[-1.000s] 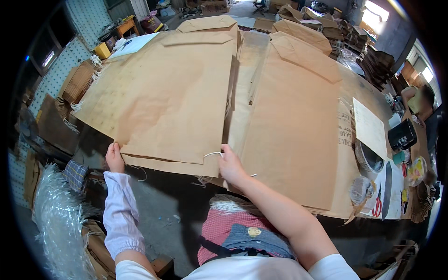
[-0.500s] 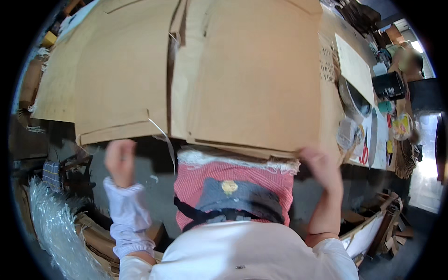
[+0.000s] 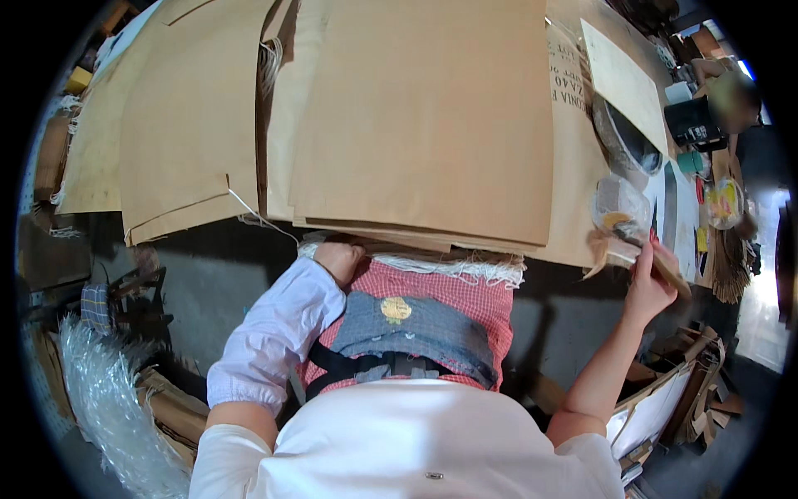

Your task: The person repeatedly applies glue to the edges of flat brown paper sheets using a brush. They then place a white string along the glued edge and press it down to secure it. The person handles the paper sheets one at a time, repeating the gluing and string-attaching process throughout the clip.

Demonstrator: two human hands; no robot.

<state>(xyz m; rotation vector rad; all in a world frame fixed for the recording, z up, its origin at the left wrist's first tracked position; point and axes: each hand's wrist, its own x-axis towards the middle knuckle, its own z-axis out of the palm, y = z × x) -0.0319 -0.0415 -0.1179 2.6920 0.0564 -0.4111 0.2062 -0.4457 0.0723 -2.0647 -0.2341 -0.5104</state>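
A large stack of brown kraft paper sheets (image 3: 424, 125) lies before me on the table, its near edge close to my waist. My left hand (image 3: 339, 261) is closed at that edge, beside some white strings; what its fingers hold, if anything, is hidden. My right hand (image 3: 650, 283) grips a brush with a wooden handle (image 3: 672, 276). The brush's tan bristles (image 3: 598, 252) point left, over the table's near right edge. Just beyond it stands a clear plastic container (image 3: 619, 205) with something yellowish inside.
A second brown stack (image 3: 191, 125) lies to the left. On the right are a round basin (image 3: 625, 141) partly under a pale board (image 3: 623, 79), a black container (image 3: 692, 122) and a green cup (image 3: 690, 162). Clear plastic strands (image 3: 116, 407) bulge at lower left. Another person is at far right.
My left hand has moved right to the near edge of the paper stack. My right hand has moved right and taken hold of the brush. The view has shifted slightly.
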